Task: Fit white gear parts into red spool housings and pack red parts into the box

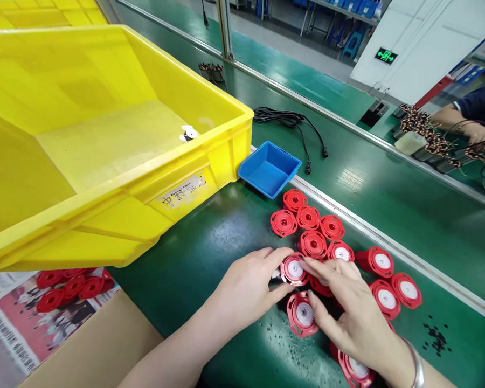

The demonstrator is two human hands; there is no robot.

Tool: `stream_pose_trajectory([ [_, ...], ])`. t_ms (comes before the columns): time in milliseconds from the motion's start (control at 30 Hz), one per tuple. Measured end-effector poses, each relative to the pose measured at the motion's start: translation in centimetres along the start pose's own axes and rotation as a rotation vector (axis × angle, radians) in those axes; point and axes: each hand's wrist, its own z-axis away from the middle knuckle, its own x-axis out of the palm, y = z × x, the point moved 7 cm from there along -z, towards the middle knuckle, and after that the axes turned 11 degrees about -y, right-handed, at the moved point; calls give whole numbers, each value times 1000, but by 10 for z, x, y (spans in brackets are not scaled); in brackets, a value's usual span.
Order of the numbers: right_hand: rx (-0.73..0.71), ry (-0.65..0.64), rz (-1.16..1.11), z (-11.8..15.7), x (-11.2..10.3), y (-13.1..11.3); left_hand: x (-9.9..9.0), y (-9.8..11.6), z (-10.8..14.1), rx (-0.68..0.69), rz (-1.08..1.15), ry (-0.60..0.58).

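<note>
My left hand (250, 280) pinches a round red plastic part with a white ribbed centre (295, 269) between thumb and fingers, just over the green bench. From the other side, my right hand (353, 307) reaches in with fingers stretched out. Its fingertips touch or nearly touch the right edge of that part. The right thumb is beside a second red part with a white centre (303, 312). More such parts lie around and under the right hand, partly hidden by it. Behind are several red parts with dark red centres (312, 244), standing close together.
A large yellow bin (210, 161) with a small white-and-black piece (189, 133) inside fills the left. Near its corner sits a blue tray (269, 170). Black cables (283, 117) lie behind a metal rail. Small black bits (437, 339) are scattered at right. Another person's hand (479, 132) handles copper-wired parts.
</note>
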Motion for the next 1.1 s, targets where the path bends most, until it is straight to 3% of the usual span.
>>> stream_pose_trajectory([
  [133, -54, 155, 15, 5, -18, -5, 1, -1, 0, -6, 0, 13],
  [333, 27, -28, -1, 0, 3, 2, 4, -3, 0, -7, 2, 9],
  [500, -44, 132, 30, 6, -12, -3, 3, -2, 0, -7, 14, 31],
  [667, 28, 19, -13, 3, -5, 4, 3, -4, 0, -25, 19, 22],
  [800, -4, 182, -49, 5, -14, 5, 3, -3, -1, -27, 12, 29],
  [967, 43, -1, -31, 0, 3, 8, 5, -3, 0, -49, 5, 11],
  [1100, -28, 152, -101, 6, -12, 3, 5, -3, 1, -40, 6, 26],
])
